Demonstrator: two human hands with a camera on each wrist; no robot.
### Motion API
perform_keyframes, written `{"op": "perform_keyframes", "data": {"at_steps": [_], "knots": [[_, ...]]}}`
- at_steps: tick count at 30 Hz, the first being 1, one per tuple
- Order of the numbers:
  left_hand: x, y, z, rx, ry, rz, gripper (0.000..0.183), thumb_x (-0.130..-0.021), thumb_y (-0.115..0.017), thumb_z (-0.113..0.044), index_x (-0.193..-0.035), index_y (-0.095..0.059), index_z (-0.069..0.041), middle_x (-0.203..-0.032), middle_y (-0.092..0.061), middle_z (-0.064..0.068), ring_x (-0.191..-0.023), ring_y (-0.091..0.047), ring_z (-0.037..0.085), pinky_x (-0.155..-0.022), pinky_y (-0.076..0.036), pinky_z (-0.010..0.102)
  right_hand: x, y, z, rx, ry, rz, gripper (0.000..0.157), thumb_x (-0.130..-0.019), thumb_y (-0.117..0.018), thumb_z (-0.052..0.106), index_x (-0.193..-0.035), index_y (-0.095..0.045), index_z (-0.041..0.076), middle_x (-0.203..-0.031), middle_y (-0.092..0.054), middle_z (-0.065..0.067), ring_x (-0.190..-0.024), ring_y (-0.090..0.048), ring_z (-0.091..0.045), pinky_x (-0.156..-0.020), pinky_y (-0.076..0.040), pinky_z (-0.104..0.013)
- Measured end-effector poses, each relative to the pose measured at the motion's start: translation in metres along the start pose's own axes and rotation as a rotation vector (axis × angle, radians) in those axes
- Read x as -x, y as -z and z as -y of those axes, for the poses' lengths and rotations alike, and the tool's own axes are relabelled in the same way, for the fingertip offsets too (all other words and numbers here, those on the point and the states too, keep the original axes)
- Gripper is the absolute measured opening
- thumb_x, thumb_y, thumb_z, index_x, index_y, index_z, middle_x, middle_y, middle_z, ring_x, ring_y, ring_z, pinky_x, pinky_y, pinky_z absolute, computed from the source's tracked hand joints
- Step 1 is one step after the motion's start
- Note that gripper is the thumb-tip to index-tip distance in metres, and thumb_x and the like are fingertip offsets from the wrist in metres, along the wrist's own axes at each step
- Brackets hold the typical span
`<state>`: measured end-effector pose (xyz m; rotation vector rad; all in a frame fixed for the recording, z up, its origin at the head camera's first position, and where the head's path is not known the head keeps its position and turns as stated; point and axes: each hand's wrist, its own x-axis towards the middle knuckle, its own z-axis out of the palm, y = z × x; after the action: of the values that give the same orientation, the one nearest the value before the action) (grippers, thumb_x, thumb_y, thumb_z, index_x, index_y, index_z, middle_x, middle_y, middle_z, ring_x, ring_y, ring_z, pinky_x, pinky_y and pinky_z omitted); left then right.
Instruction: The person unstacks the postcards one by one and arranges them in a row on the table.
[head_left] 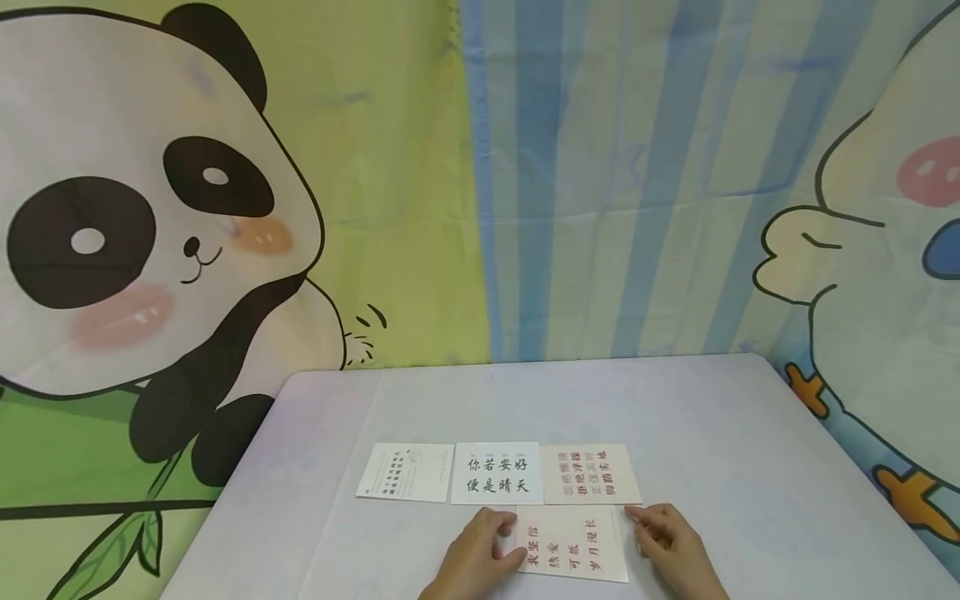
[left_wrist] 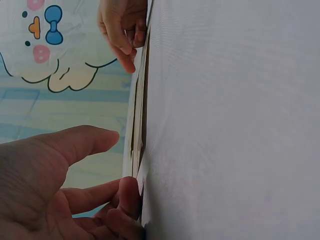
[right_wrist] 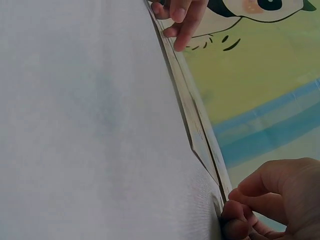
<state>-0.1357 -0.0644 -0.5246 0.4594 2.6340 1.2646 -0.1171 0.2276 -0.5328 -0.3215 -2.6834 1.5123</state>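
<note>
A cream card with red handwritten-style characters [head_left: 558, 546] lies flat at the front of the white table. My left hand [head_left: 480, 554] is at its left edge, thumb and forefinger spread apart. In the left wrist view the thumb of that hand [left_wrist: 60, 185] stands clear of the card edge, while the other fingertips touch near it. At the card's far right corner, my right hand [head_left: 671, 546] touches with its fingertips, the fingers loosely bent. The right wrist view shows this hand [right_wrist: 275, 200] close against the card edges [right_wrist: 192, 110], seen side-on.
Behind the front card lies a row of three cards: a white one with small print [head_left: 405, 472], a white one with large black characters [head_left: 497, 473], and a beige one with red characters [head_left: 591, 475]. A cartoon-printed curtain [head_left: 397, 167] hangs beyond the white table [head_left: 705, 417].
</note>
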Motion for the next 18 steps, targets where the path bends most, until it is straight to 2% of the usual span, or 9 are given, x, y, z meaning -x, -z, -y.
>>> {"op": "perform_keyframes", "data": {"at_steps": [6, 18], "knots": [[0.002, 0.000, 0.002, -0.005, -0.041, 0.004, 0.053, -0.081, -0.078, -0.026, -0.123, -0.059, -0.001, -0.096, -0.046, -0.010, -0.066, -0.041, -0.001, -0.057, -0.038, 0.019, 0.008, -0.004, 0.003, 0.027, 0.028, 0.046, 0.028, -0.086, -0.067, 0.000, -0.113, -0.069, -0.004, -0.093, -0.053, -0.002, -0.068, -0.042, -0.009, -0.057, -0.038, -0.020], [0.002, -0.001, 0.000, 0.020, -0.061, 0.021, 0.057, -0.079, -0.080, -0.027, -0.124, -0.059, 0.002, -0.095, -0.044, -0.009, -0.067, -0.041, 0.000, -0.059, -0.038, 0.018, 0.013, -0.007, 0.009, 0.012, -0.039, 0.072, 0.027, -0.086, -0.067, 0.003, -0.112, -0.070, -0.003, -0.091, -0.053, -0.002, -0.067, -0.041, -0.010, -0.056, -0.037, -0.021]]}}
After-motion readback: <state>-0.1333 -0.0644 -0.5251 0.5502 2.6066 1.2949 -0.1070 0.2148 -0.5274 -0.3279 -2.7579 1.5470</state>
